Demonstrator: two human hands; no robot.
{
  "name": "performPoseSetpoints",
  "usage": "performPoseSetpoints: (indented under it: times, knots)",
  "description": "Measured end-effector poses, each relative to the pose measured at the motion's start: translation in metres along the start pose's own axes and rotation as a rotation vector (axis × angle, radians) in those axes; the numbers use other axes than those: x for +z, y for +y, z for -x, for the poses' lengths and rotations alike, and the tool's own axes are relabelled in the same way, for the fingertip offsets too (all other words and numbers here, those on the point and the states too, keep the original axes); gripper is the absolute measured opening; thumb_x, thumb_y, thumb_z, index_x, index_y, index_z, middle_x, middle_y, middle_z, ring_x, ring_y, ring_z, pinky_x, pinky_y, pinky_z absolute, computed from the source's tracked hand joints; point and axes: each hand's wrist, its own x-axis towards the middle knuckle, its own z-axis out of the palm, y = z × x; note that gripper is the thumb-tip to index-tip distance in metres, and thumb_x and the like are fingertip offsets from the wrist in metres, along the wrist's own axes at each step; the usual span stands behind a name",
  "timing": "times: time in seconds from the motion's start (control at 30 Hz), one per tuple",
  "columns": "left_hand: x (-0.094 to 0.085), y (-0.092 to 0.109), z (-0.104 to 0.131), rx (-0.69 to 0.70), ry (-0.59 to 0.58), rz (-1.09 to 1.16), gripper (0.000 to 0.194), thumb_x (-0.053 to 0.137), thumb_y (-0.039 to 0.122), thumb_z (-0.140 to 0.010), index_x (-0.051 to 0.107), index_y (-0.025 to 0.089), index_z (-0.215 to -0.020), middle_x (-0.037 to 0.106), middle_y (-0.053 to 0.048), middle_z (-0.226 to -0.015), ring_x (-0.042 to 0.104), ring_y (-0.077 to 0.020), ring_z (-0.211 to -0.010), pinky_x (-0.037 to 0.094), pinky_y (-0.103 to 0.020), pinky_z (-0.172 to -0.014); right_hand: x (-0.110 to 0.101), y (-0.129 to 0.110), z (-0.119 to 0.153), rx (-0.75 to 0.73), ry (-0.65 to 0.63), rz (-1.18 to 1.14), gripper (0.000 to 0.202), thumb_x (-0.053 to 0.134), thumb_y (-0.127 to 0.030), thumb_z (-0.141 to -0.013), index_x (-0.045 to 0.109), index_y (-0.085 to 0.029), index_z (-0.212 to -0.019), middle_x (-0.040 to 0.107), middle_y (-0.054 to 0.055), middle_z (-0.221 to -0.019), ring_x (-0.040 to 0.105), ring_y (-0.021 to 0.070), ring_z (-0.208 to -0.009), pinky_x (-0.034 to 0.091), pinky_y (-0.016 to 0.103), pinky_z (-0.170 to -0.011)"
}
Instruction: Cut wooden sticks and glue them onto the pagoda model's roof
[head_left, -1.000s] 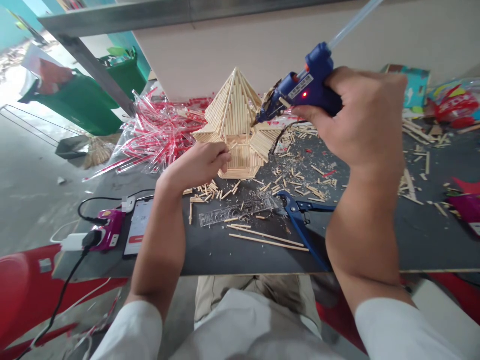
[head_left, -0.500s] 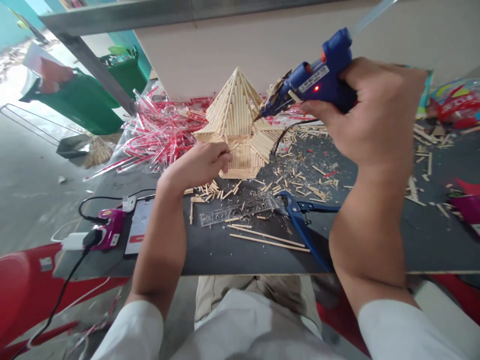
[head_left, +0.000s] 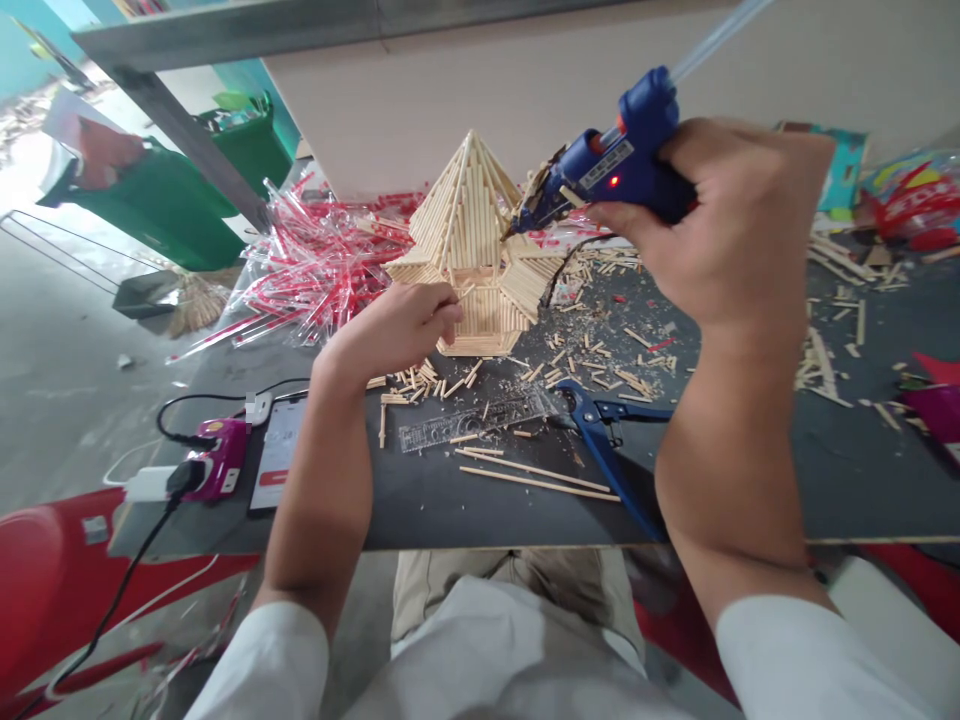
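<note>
A purple power block (head_left: 225, 460) and a phone (head_left: 274, 470) lie on the dark surface (head_left: 420, 510), nearer the body than the left hand (head_left: 409, 320). Red-and-clear wrappers (head_left: 315, 255) heap up beyond and left of that hand. Its fingers curl in at the front of the stick-built house (head_left: 487, 225), which stands just to its right; whether they pinch anything, I cannot tell. A clear ruler (head_left: 465, 428), then a blue cutter (head_left: 592, 430), lie nearer the body, right of it. Farther right, the right hand (head_left: 720, 220) grips a blue glue gun (head_left: 637, 150), nozzle at the roof's right edge.
</note>
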Motion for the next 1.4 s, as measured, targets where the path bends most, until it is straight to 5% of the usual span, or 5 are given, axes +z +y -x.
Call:
performPoseSetpoints:
  times: [0.33, 0.53, 0.97, 1.4]
  knots:
    - [-0.002, 0.002, 0.0, 0.018, 0.012, -0.014, 0.028, 0.047, 0.028, -0.098, 0.069, 0.017, -0.085, 0.069, -0.002, -0.073, 0.06, -0.0125, -0.063, 0.042, -0.026, -0.064, -0.004, -0.004, 0.001, 0.017, -0.046, 0.011, 0.054, 0.039, -0.071, -0.099, 0.062, -0.036, -0.133, 0.071, 0.01, -0.13, 0.065, 0.0316, -0.123, 0.046, 0.04, -0.098]
    - [-0.002, 0.002, 0.001, -0.012, -0.01, 0.008, 0.029, 0.046, 0.029, -0.098, 0.068, 0.017, -0.086, 0.067, 0.0, -0.068, 0.058, -0.011, -0.055, 0.041, -0.025, -0.06, 0.008, -0.003, 0.002, -0.066, 0.2, -0.021, 0.042, 0.061, -0.067, -0.092, 0.071, -0.034, -0.117, 0.078, 0.005, -0.11, 0.072, 0.0311, -0.104, 0.045, 0.039, -0.083]
    - [-0.002, 0.001, 0.0, 0.014, 0.01, 0.002, 0.028, 0.047, 0.027, -0.097, 0.07, 0.016, -0.085, 0.066, 0.0, -0.066, 0.058, -0.0109, -0.057, 0.041, -0.025, -0.062, 0.008, -0.001, 0.004, -0.098, 0.197, 0.028, 0.038, 0.063, -0.066, -0.092, 0.072, -0.032, -0.108, 0.079, 0.007, -0.104, 0.074, 0.0316, -0.098, 0.044, 0.039, -0.077]
    - [-0.002, 0.0, -0.001, 0.021, 0.005, -0.009, 0.03, 0.046, 0.029, -0.099, 0.069, 0.016, -0.085, 0.071, -0.002, -0.075, 0.059, -0.0106, -0.058, 0.041, -0.025, -0.062, 0.008, -0.004, 0.003, -0.069, 0.191, 0.016, 0.048, 0.058, -0.067, -0.094, 0.071, -0.034, -0.126, 0.077, 0.006, -0.113, 0.072, 0.0304, -0.105, 0.045, 0.038, -0.082]
